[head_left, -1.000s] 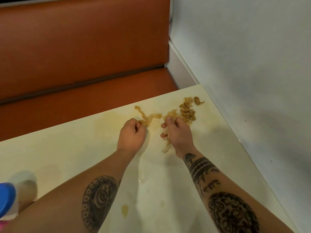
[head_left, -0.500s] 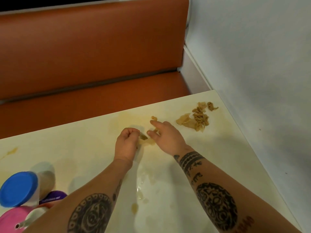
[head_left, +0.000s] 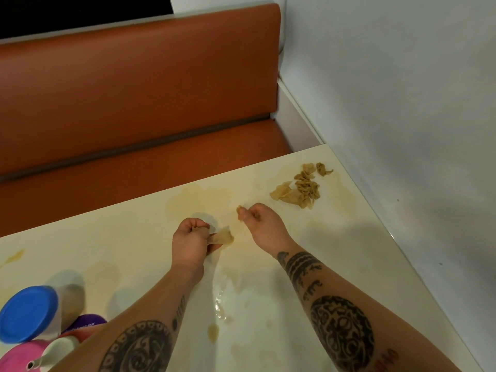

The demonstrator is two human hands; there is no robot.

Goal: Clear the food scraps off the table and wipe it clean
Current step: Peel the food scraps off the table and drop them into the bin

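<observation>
Small print on the purple container (head_left: 86,321) is unreadably blurred.

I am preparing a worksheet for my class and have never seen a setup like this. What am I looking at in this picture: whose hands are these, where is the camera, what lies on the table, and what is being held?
There is no machine here: a person is clearing a table with bare hands. The camera is worn on the person's head and looks forward and down, so you see roughly what they see. The left hand grips a flat beige food scrap. The right hand pinches a smaller scrap at its fingertips. A pile of scraps lies near the far right corner of the cream table, which also shows brownish wet stains. A blue-lidded container stands at the lower left. Beyond the table is an orange bench.
</observation>
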